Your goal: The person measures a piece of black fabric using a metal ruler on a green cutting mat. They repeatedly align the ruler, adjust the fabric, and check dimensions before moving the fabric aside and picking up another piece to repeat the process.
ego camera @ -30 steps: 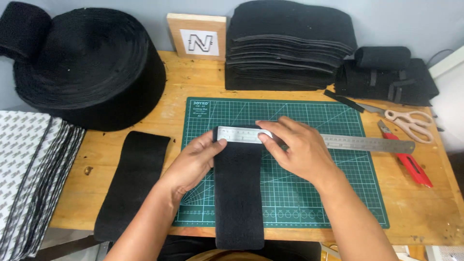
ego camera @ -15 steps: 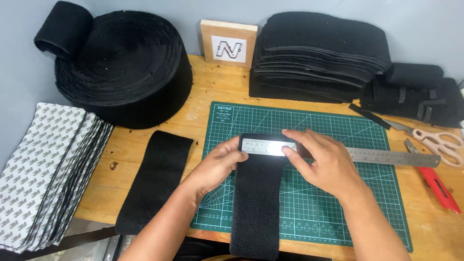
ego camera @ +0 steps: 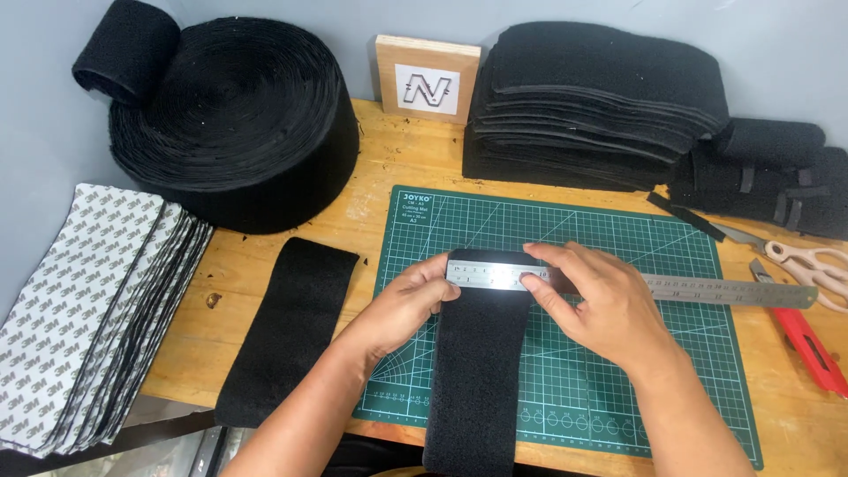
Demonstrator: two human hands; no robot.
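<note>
A black fabric strip [ego camera: 477, 371] lies lengthwise on the green cutting mat [ego camera: 618, 230], its near end hanging over the table's front edge. A steel ruler [ego camera: 707, 289] lies across the strip's far end. My left hand [ego camera: 402, 305] pinches the ruler's left end and the strip's left edge. My right hand [ego camera: 601, 305] presses down on the ruler over the strip, fingers spread on it.
A second black strip [ego camera: 287, 331] lies left of the mat. A big black roll [ego camera: 234, 132] stands at the back left, stacked black pieces [ego camera: 601, 97] at the back right. Patterned white sheets [ego camera: 79, 309] sit far left. Scissors [ego camera: 808, 261] and a red knife [ego camera: 808, 340] lie right.
The view has shifted, so everything sits further right and lower in the frame. Both hands stay on the ruler and strip in much the same grip.
</note>
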